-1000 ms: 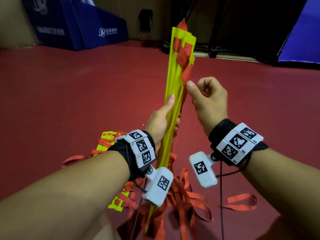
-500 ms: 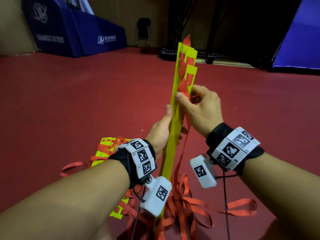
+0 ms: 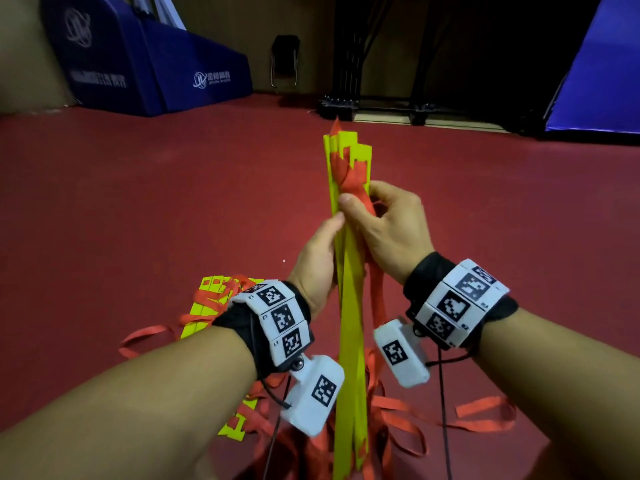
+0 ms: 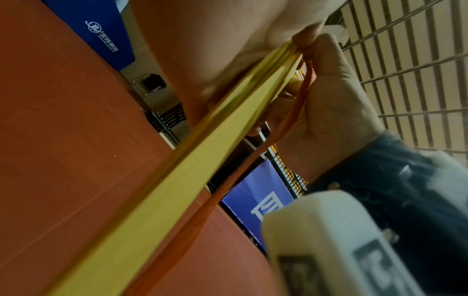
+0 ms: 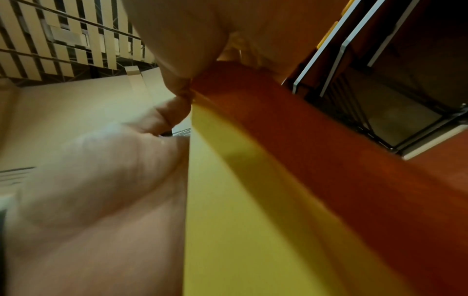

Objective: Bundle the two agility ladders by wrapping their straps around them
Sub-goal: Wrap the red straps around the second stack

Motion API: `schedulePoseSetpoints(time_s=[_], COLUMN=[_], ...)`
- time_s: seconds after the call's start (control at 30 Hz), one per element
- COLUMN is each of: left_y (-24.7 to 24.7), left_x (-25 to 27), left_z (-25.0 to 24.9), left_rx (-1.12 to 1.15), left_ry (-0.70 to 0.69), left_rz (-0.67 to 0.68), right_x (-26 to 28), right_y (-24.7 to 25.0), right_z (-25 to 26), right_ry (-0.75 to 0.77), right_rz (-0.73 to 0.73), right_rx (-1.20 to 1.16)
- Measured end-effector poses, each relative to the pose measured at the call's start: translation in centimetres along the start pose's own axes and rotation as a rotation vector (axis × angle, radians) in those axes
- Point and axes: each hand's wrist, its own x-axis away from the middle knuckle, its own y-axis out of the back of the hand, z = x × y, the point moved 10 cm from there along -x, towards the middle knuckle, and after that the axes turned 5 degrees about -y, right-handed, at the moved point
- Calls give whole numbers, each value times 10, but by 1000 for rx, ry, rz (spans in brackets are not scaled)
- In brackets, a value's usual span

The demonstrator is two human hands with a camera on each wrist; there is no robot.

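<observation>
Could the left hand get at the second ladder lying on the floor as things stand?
Probably not yet: the left hand grips the upright stack of yellow rungs while the right hand pinches its red strap. The floor ladder lies below the left forearm, unobstructed.

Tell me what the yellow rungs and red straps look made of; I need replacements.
Yellow rungs: flat, smooth, matte strips holding straight, probably plastic. Red straps: thin woven-looking webbing, likely nylon or polyester, hanging limp and curling on the floor.
</observation>
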Motion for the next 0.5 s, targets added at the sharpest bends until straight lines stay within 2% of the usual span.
schedulePoseSetpoints(time_s=[0.1,0.27,0.33,0.43,0.5], left_y=[3,7,17,32,42], left_x=[0,-1,-1,-2,-3], left_z=[-2,-4,-5,-7,-8], left_rx=[-68,-217,-265,-222,-188], left_ry=[-14,-23,-20,5,5], left_rz=[33,89,-6,-139,-197], right_x=[-3,-5,-4,-8,-10], right_y=[-7,-10,-15,-12,-4], right_z=[-2,1,-3,-9,-2], right_ry=[-19,37,2,-77,-29], right_rz=[91,178,209,195,166], right_rx=[-64,12,14,3,17])
